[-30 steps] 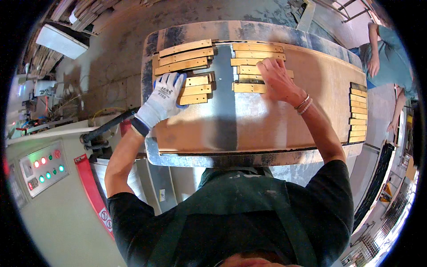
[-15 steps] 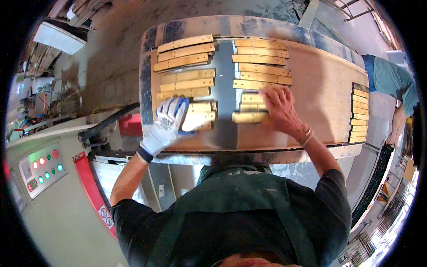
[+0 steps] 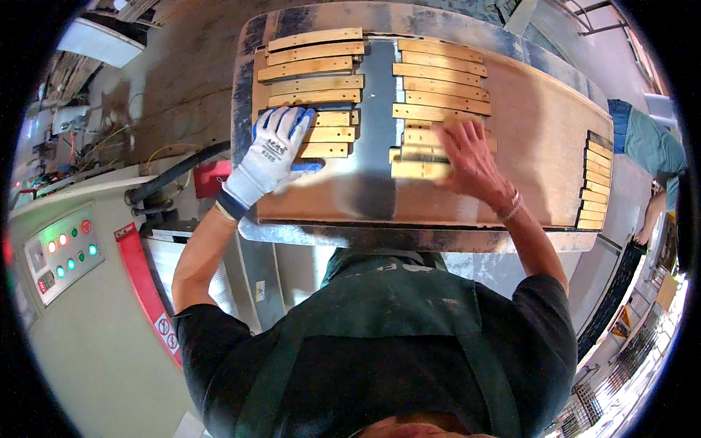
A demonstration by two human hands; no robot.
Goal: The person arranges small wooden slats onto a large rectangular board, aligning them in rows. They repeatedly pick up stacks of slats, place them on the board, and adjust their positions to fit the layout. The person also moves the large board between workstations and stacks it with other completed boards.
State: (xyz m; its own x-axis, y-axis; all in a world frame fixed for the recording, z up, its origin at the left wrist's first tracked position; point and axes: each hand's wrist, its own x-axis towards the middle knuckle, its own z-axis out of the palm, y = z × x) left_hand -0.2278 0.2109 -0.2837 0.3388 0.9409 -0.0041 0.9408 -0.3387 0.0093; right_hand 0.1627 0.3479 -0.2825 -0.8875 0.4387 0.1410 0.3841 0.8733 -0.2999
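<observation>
Light wooden slats with small dark holes lie in two columns on a wide board [image 3: 511, 197]. My left hand [image 3: 274, 150], in a white and blue glove, rests with its fingers flat over the left ends of the lower slats in the left column [image 3: 326, 135]; its thumb stands apart. At the near end of the right column, my bare right hand [image 3: 473, 162] curls its fingers over the right ends of the nearest wooden slats [image 3: 421, 170]. Those slats and the fingertips are smeared by motion, and the thumb's contact is hidden.
More slats [image 3: 594, 182] form a narrow stack at the board's right end. A co-worker [image 3: 650, 139] stands beyond that end. On the left is a control panel [image 3: 66, 252] with lit buttons, beside a red strip [image 3: 146, 292] and a black hose [image 3: 179, 169].
The board and slats sit higher in the picture. My left hand has moved up with them along the left column. My right hand stays at the near slats of the right column, which are blurred in both frames.
</observation>
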